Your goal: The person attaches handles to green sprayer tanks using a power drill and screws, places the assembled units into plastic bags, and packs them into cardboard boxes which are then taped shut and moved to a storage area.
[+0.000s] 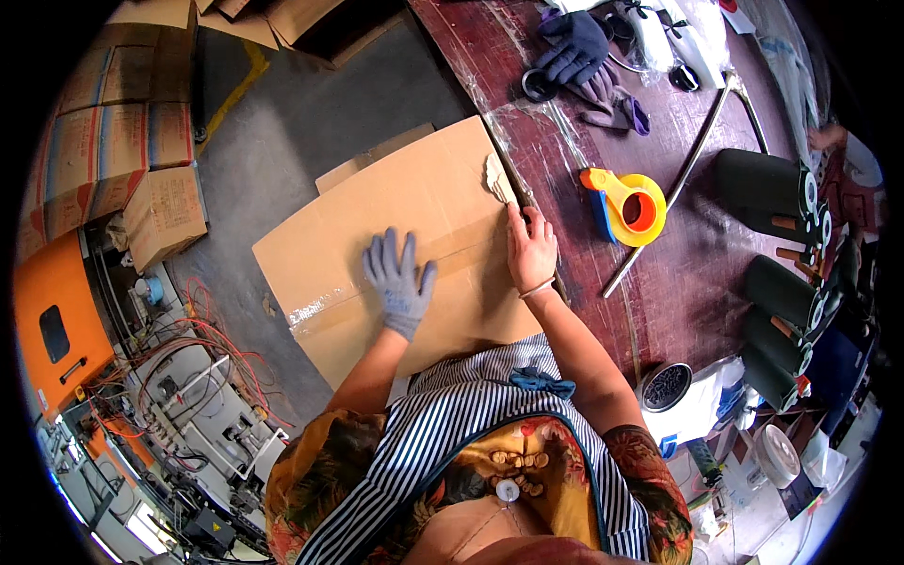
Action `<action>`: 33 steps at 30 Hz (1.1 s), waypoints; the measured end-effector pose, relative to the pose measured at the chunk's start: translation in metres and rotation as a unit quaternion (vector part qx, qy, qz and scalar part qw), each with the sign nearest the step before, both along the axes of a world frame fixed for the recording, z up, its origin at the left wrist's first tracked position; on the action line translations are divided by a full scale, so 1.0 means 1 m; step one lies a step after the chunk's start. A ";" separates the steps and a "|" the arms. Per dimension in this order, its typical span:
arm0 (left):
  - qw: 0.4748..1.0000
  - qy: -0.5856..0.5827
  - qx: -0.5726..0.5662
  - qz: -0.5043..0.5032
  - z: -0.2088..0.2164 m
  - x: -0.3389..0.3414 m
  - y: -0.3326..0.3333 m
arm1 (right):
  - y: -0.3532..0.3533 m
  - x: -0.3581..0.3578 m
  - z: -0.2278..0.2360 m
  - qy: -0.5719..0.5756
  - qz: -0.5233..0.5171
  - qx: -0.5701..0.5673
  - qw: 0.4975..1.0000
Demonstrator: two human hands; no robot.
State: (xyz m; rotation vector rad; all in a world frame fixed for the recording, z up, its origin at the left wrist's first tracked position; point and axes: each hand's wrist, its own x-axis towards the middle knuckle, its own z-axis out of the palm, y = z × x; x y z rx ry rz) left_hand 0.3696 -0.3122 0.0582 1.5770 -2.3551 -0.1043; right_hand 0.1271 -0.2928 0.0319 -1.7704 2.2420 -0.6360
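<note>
Brown corrugated carton (433,193) lies in front of the person, at the left edge of a dark red table (702,250); its upper face is broad, matte and four-sided. A glossy strip of clear tape (322,304) runs across it, wrinkled and reflective toward the left end. Near the upper right corner the paper surface is torn in a pale, ragged patch (496,179). Left hand (396,282), in a grey knit glove, rests on the face with palm down, fingers extended and spread apart, thumb out to the side. Right hand (532,250), ungloved, lies at the carton's right edge, fingers slightly bent and near one another; cannot tell whether they clamp the board. Table surface is scuffed, streaked and partly shiny. On it, just beside the right hand: a plastic tape dispenser (629,207), yellow disc with orange hub and blue section. A slim metal rod (698,151) passes partly behind it. Farther up, a limp dark knit glove (576,49) lies beside a purplish one (610,99). Right side: dark, smooth cylinders (763,184); lower, a round tub (667,386) of black, grainy material. Across the grey floor, at left: stacked cartons (146,141) and a smooth orange machine panel (58,325).
</note>
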 end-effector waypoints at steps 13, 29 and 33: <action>0.991 -0.059 0.078 -0.096 0.028 -0.065 -0.049 | -0.039 -0.034 -0.015 -0.212 -0.072 0.094 0.970; 0.981 -0.123 0.066 -0.136 0.080 -0.073 -0.069 | -0.027 -0.020 0.004 -0.045 0.086 0.102 0.990; 0.983 -0.083 0.078 -0.145 0.032 -0.068 -0.030 | -0.026 -0.025 0.009 -0.077 0.100 0.122 0.984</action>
